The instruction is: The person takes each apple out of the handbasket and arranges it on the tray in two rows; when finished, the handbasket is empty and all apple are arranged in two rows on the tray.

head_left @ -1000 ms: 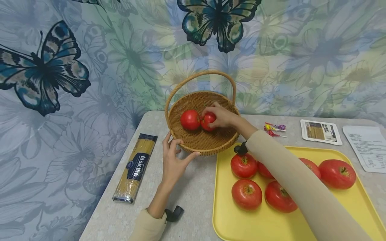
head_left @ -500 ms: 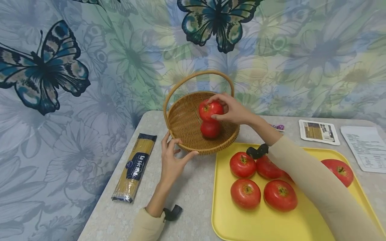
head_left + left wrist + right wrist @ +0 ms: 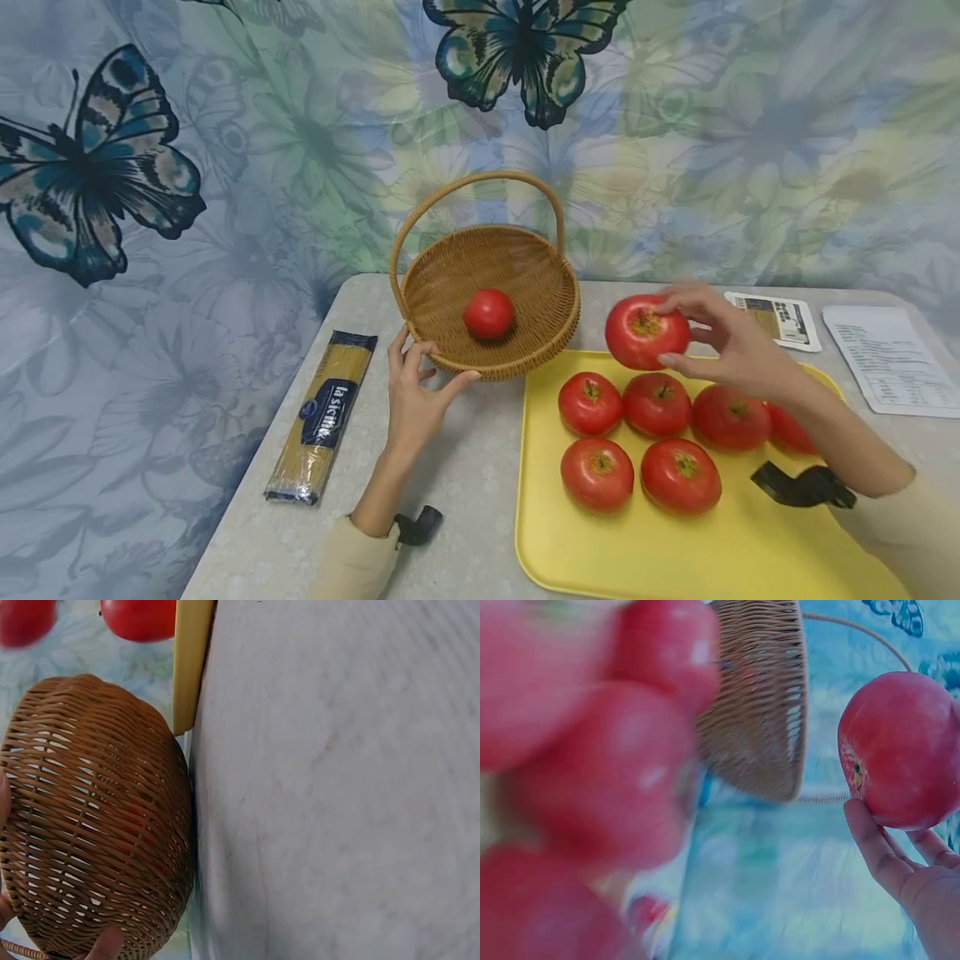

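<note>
My left hand (image 3: pixel 420 398) grips the near left rim of a wicker basket (image 3: pixel 525 354), which tilts toward me. A single red apple (image 3: pixel 489 314) lies inside. Through the weave in the left wrist view, a patch of its red shows. My right hand (image 3: pixel 723 342) holds a larger red apple (image 3: pixel 647 332) between thumb and fingers, above the back edge of a yellow tray (image 3: pixel 592 554). In the right wrist view the held apple (image 3: pixel 900 750) shows its russet stem end, with fingertips against its underside. Several more red apples (image 3: pixel 600 475) sit on the tray in two rows.
A pack of spaghetti (image 3: pixel 322 421) lies on the table left of the basket. Behind the tray are a flat printed packet (image 3: pixel 783 321), partly covered by my right hand, and a printed sheet (image 3: pixel 892 358). A butterfly-patterned cloth (image 3: pixel 300 150) hangs behind the table.
My right hand has lifted one of two apples out of the basket and carried it right, over the tray's back edge. The left hand keeps its grip on the basket.
</note>
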The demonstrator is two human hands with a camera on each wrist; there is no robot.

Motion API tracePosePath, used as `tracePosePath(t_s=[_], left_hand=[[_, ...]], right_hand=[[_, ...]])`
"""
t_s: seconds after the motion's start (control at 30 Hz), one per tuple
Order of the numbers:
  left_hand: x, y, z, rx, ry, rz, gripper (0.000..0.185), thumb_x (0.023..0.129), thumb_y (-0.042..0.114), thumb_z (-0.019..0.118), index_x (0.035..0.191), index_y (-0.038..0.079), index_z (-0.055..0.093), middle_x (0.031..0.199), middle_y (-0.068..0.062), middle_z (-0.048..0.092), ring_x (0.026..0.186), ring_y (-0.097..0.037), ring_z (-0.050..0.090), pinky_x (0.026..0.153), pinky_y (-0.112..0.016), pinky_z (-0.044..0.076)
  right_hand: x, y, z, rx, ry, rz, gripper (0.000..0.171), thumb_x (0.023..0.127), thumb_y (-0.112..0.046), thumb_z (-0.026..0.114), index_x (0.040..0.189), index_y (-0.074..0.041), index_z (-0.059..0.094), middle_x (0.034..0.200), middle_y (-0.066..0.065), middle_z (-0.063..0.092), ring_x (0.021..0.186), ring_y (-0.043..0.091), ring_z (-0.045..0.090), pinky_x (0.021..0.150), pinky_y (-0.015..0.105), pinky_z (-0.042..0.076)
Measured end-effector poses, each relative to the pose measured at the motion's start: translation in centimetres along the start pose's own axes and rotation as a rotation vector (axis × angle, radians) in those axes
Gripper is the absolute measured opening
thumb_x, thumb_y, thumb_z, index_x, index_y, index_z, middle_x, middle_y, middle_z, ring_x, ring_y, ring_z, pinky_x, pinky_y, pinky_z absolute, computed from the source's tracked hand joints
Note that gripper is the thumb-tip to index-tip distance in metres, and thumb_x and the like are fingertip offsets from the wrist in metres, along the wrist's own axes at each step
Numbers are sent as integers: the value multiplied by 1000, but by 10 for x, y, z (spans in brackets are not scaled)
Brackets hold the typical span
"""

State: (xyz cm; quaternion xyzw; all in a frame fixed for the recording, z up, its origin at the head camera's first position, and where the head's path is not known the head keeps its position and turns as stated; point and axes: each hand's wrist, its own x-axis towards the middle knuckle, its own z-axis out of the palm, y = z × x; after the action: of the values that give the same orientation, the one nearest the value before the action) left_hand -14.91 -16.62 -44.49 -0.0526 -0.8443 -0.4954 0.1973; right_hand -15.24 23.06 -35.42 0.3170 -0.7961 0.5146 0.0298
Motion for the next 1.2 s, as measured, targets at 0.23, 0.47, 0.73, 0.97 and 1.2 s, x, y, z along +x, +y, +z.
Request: tracePosePath(t_s=[0.23, 0.47, 0.73, 0.97, 1.2], left_hand=[[0, 1, 0, 0, -4, -21, 54, 72, 39, 87, 105, 13, 53, 159, -8, 19, 141, -32, 35, 86, -51, 56], [2, -1, 1, -5, 11, 2, 52, 71, 36, 88, 103, 12, 54, 158, -10, 23, 141, -32, 34, 84, -52, 56], [2, 4, 3, -38, 7, -2, 51, 71, 25, 89, 103, 7, 54, 158, -13, 22, 142, -32, 33, 85, -56, 54], [3, 1, 3, -38, 1, 3, 51, 71, 30, 89, 103, 10, 54, 158, -9, 22, 144, -29, 30, 85, -54, 54], [2, 7, 4, -44, 10, -25, 50, 70, 18, 90, 103, 4, 54, 158, -17, 21, 143, -36, 29, 86, -58, 52]], right_hand=[[-95, 8, -23, -36, 107, 10, 68, 63, 31, 72, 124, 11, 47, 134, 6, 47, 121, 5, 52, 93, 9, 47], [-162, 15, -13, -202, 151, 159, 72, 60, 27, 77, 123, 6, 49, 129, -1, 49, 115, -4, 52, 86, 5, 47], [-194, 37, 3, -137, 128, 247, 65, 66, 22, 77, 123, 4, 50, 130, -6, 47, 114, -5, 51, 84, 8, 50], [-199, 49, 10, -98, 143, 275, 64, 69, 22, 75, 122, 5, 45, 132, -13, 47, 115, -8, 50, 83, 6, 49], [-199, 44, 9, -173, 135, 219, 69, 63, 22, 79, 122, 4, 49, 133, -9, 45, 117, -8, 46, 84, 3, 46]])
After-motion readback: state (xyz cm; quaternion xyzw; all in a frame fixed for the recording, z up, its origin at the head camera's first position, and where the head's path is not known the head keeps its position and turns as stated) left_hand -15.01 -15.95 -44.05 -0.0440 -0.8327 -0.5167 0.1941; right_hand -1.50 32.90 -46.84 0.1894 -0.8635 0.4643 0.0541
